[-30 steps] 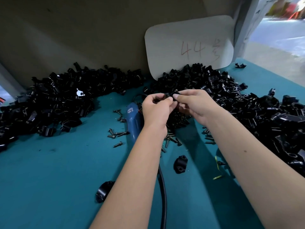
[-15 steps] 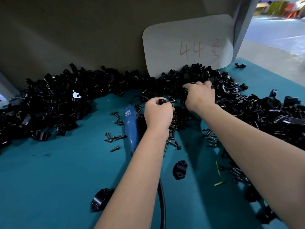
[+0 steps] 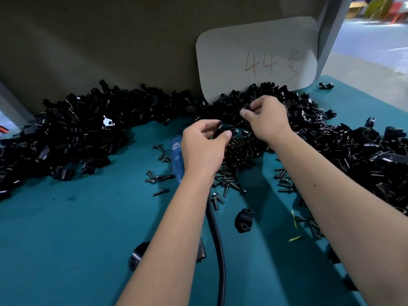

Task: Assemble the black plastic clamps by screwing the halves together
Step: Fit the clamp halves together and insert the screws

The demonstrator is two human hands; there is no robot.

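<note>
Picking a mating half from the heap of black clamp halves (image 3: 309, 127) at the far right of the teal table (image 3: 66, 239). Right hand (image 3: 266, 120) over the heap, fingertips pinched on a small black piece, exact shape unclear. Left hand (image 3: 202, 146) beside it, curled round a clamp half (image 3: 221, 129). Best taken as one free-lying half, matched bore to bore, with screws (image 3: 229, 180) and blue driver (image 3: 176, 157) close below.
</note>
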